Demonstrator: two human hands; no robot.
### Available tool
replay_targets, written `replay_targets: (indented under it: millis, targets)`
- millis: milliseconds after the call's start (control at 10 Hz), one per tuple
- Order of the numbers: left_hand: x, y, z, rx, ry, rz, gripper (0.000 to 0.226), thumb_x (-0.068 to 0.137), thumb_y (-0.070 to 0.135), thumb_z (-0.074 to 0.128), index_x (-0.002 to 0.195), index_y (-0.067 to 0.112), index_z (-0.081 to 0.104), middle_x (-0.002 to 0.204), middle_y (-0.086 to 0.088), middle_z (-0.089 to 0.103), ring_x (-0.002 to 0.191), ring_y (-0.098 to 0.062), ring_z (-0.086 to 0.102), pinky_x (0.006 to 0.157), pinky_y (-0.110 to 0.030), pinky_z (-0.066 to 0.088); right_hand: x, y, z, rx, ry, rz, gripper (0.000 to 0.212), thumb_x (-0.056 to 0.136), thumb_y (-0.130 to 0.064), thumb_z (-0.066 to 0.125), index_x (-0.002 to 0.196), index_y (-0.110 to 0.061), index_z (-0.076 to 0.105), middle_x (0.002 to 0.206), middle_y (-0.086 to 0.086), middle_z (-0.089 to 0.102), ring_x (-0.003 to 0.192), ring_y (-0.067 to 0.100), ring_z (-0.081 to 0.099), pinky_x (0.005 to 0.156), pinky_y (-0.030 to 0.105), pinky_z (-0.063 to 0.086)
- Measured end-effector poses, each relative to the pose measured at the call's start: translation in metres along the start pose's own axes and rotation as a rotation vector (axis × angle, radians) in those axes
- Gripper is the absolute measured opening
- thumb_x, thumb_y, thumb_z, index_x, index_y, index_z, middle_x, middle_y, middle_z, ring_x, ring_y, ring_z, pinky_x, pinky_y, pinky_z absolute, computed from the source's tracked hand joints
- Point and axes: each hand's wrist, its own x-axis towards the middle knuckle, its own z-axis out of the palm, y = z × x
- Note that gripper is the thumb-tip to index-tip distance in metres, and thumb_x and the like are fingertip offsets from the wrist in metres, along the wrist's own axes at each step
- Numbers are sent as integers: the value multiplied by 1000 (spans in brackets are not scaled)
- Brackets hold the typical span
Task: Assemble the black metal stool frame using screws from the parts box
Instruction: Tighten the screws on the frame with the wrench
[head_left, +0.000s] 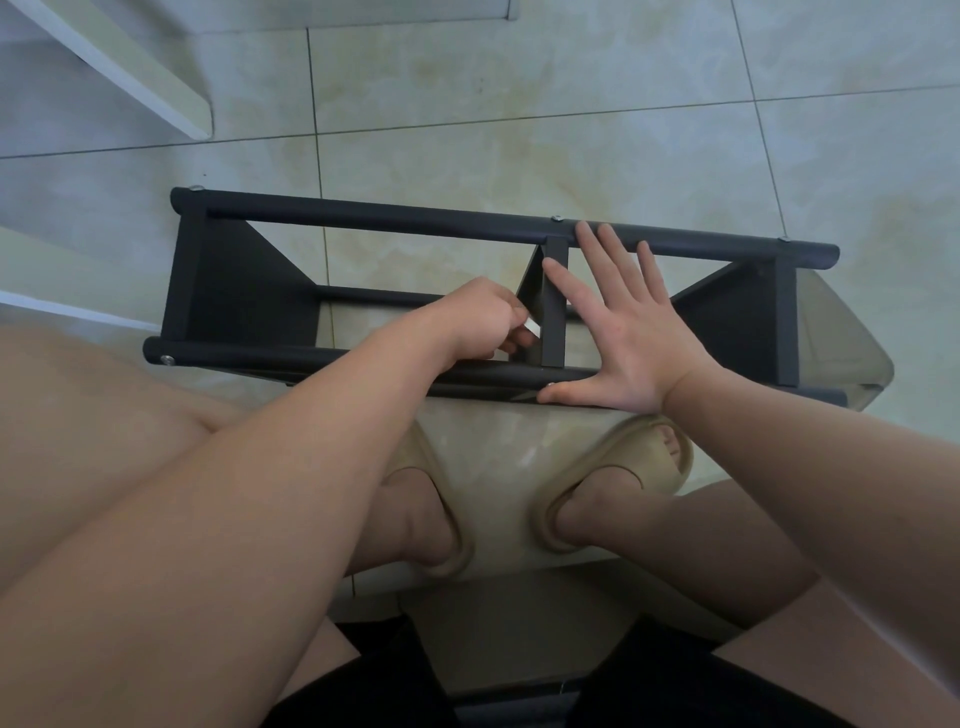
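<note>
While the stool frame (363, 221) lies on the floor (519, 104), long rails running left to right, the grip of the left hand (478, 322) pinches a small pale piece (531, 328) beside the middle crossbar (555, 322), right hand (634, 338) spread flat just right of it.

The stool frame (395, 223) is black metal with a smooth matt coat; its screw heads (167, 359) are bright bare metal. The small pale piece (531, 327) pinched by the left hand (483, 317) shows a sheen. The floor tiles (571, 78) are glossy; the slippers (644, 457) matt, rubbery.
</note>
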Motion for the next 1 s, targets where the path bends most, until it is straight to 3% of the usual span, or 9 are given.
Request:
replay_targets:
  millis: [200, 400, 500, 600, 700, 1000]
  targets:
    - [2, -7, -4, 86, -30, 41, 25, 105, 14, 44, 85, 20, 59, 82, 3, 70, 81, -13, 63, 82, -33, 48, 0, 0, 0, -1, -8, 1, 123, 69, -95, 37, 163, -23, 4, 168, 16, -14, 155, 34, -16, 123, 59, -4]
    - [2, -10, -8, 235, -44, 64, 27, 103, 12, 49, 81, 21, 62, 81, 7, 72, 84, -15, 65, 76, -29, 45, -1, 0, -1, 1, -6, 1, 122, 69, -95, 36, 163, -23, 5, 168, 16, -14, 155, 34, -16, 123, 59, -4]
    - [0, -10, -10, 297, -73, 69, 27, 102, 13, 52, 80, 24, 64, 89, 5, 74, 96, -19, 66, 87, -33, 48, 0, 0, 0, 0, -7, 0, 122, 70, -95, 37, 163, -23, 4, 168, 16, -15, 154, 34, -17, 123, 59, -5]
    - [0, -11, -12, 384, -90, 82, 27, 99, 16, 55, 77, 27, 65, 93, 2, 71, 92, -19, 62, 85, -34, 47, 0, 0, 1, 3, 1, -2, 122, 70, -95, 38, 163, -23, 5, 168, 16, -14, 154, 34, -16, 123, 59, -5]
    - [0, -11, -12, 438, -112, 92, 27, 98, 18, 57, 74, 29, 63, 78, 9, 62, 75, -9, 54, 69, -29, 39, -1, 1, 1, 4, 10, -3, 122, 70, -95, 38, 163, -23, 6, 168, 16, -12, 155, 34, -15, 123, 58, -5]
    - [-3, -3, -21, 501, -43, 169, 23, 92, 21, 67, 74, 34, 69, 83, 10, 72, 82, -9, 64, 76, -26, 48, 0, 1, 1, 14, 12, -1, 122, 70, -95, 38, 163, -24, 5, 168, 15, -13, 155, 33, -16, 124, 58, -5]
